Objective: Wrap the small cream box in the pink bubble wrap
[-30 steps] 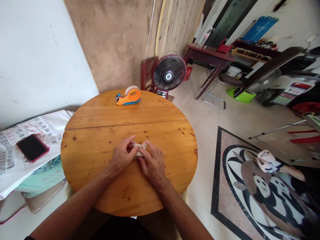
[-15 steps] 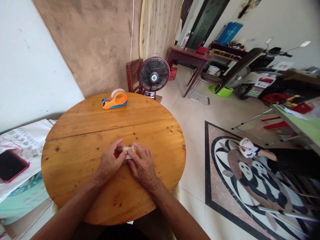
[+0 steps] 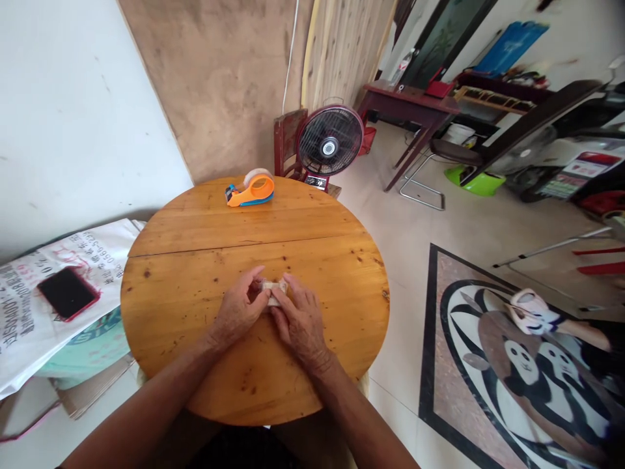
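Observation:
On the round wooden table (image 3: 195, 260), my left hand (image 3: 238, 311) and my right hand (image 3: 299, 319) meet near the middle. Both pinch a small pale folded piece (image 3: 273, 287), perhaps tape or paper; I cannot make out which. Fingers of both hands are curled and pressed on it, and most of the piece is hidden under them. An orange and blue tape dispenser (image 3: 251, 187) with a clear roll lies at the table's far edge, well away from both hands.
A dark phone in a red case (image 3: 68, 293) lies on a printed white sack (image 3: 29, 306) to the left. Behind the table stand a red fan (image 3: 331, 144) and a wooden chair. On the right, another person's foot in a patterned shoe (image 3: 533, 312) rests on the panda floor pattern.
Only my head turned: the view swung right half a second ago and has come back left. Both hands keep the same pinch on the small piece.

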`<state>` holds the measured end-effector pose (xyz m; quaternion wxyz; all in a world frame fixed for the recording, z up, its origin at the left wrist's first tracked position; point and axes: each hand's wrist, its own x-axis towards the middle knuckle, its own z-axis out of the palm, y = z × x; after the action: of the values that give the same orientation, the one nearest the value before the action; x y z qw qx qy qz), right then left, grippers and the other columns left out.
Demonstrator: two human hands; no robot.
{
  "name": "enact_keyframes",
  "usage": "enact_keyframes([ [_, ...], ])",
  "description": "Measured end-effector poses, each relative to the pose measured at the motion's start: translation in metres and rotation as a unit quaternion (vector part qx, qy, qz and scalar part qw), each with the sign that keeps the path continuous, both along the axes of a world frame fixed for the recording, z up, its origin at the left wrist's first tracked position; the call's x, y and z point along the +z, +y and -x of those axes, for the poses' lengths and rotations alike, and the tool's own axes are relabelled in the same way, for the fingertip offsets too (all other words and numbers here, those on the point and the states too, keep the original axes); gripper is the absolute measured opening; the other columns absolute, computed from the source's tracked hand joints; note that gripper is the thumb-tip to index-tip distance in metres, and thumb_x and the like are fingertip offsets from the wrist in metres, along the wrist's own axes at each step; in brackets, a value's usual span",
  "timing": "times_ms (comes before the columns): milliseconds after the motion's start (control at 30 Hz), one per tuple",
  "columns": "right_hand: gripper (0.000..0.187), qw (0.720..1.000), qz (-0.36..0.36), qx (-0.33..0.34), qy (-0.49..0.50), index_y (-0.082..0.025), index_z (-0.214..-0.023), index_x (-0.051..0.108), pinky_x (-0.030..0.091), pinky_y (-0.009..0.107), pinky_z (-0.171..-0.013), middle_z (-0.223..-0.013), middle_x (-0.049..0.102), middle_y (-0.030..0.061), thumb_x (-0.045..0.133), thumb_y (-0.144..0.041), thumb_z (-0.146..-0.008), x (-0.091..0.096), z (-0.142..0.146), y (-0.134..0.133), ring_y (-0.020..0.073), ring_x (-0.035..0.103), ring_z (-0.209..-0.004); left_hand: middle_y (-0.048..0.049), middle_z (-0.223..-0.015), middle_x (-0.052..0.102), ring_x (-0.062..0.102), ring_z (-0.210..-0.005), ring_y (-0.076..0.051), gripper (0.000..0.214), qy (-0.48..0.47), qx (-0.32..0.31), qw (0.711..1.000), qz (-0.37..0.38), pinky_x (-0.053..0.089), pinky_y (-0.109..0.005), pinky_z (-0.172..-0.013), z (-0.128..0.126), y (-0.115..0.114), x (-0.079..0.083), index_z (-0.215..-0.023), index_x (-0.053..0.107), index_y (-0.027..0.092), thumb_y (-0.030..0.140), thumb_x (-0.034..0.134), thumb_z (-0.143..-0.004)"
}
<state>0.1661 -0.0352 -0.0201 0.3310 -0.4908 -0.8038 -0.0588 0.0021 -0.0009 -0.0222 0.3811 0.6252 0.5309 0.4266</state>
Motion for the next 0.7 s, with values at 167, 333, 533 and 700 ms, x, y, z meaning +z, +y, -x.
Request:
enact_keyframes([
  [167, 0.03, 1.0, 0.02, 0.007, -0.005, -0.023, -0.122, 0.06, 0.043, 0.044, -0.1, -0.134, 0.056, 0.0133, 0.053, -0.025, -0.093, 0.002, 0.0, 0.002, 0.0278, 0.049, -0.128, -0.0093, -0.103, 0.067, 0.064, -0.083, -0.018, 0.05, -0.003, -0.005, 1.0, 0.009, 0.053, -0.033, -0.077, 0.001, 0.001, -0.004, -0.129, 0.055, 0.015, 0.033, 0.057, -0.083],
  [333, 0.046, 0.995, 0.038, 0.018, 0.089, -0.022, -0.132, 0.051, 0.042, 0.048, -0.103, -0.141, 0.051, 0.0148, 0.059, -0.029, -0.087, 0.001, -0.005, 0.0, 0.0284, 0.05, -0.127, -0.0093, -0.107, 0.065, 0.061, -0.079, -0.016, 0.05, -0.03, -0.01, 0.999, 0.002, 0.053, -0.03, -0.07, 0.002, 0.001, -0.003, -0.129, 0.054, 0.016, 0.035, 0.059, -0.084],
  [533, 0.024, 0.967, 0.063, -0.037, 0.244, -0.021, -0.116, 0.059, 0.044, 0.049, -0.104, -0.137, 0.053, 0.0139, 0.051, -0.026, -0.093, -0.003, -0.015, 0.0, 0.0255, 0.053, -0.126, -0.0104, -0.108, 0.064, 0.058, -0.072, -0.014, 0.04, -0.057, 0.015, 0.998, -0.008, 0.05, -0.027, -0.063, 0.007, 0.006, 0.001, -0.12, 0.06, 0.015, 0.035, 0.057, -0.085],
  [700, 0.017, 0.961, 0.063, -0.034, 0.266, -0.021, -0.107, 0.061, 0.045, 0.048, -0.104, -0.133, 0.054, 0.0127, 0.05, -0.024, -0.094, -0.003, -0.017, -0.001, 0.024, 0.054, -0.123, -0.007, -0.093, 0.065, 0.061, -0.077, -0.015, 0.03, -0.074, 0.047, 0.996, -0.035, 0.05, -0.028, -0.071, 0.01, 0.01, 0.001, -0.105, 0.066, 0.015, 0.031, 0.058, -0.082],
])
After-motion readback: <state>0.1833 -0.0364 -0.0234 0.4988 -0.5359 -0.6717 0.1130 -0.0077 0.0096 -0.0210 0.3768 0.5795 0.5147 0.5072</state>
